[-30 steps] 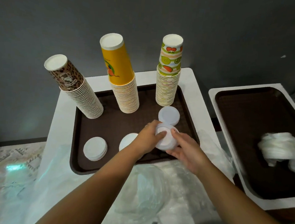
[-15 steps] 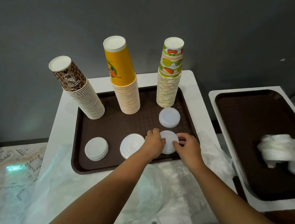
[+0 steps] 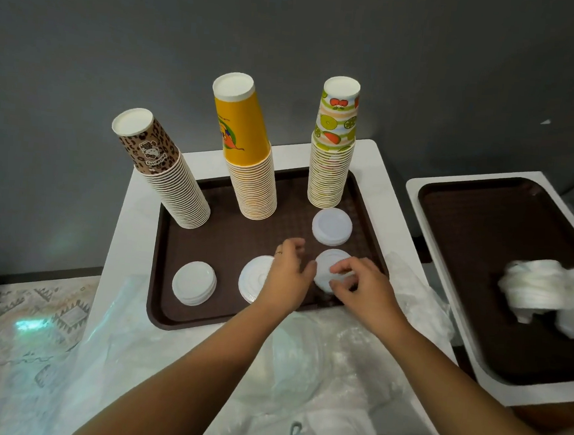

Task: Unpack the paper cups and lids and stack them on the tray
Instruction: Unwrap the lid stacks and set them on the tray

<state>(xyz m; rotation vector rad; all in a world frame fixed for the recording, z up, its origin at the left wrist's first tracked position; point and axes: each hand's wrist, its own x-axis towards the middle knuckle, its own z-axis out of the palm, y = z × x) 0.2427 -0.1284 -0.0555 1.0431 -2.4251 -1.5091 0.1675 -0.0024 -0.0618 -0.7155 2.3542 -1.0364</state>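
The lid stack [image 3: 329, 267] sits on the tray [image 3: 243, 234] just in front of the fruit-print cups [image 3: 331, 166]. The right hand [image 3: 364, 290] pinches its edge loosely; the left hand [image 3: 288, 272] rests beside it, fingers spread. Light, slippery plastic probably shifts easily, so gripping the sides seems safest.

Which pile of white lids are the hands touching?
The near-right lid pile, just in front of the fruit-print cup stack. The right hand rests on it; the other three lid piles sit untouched.
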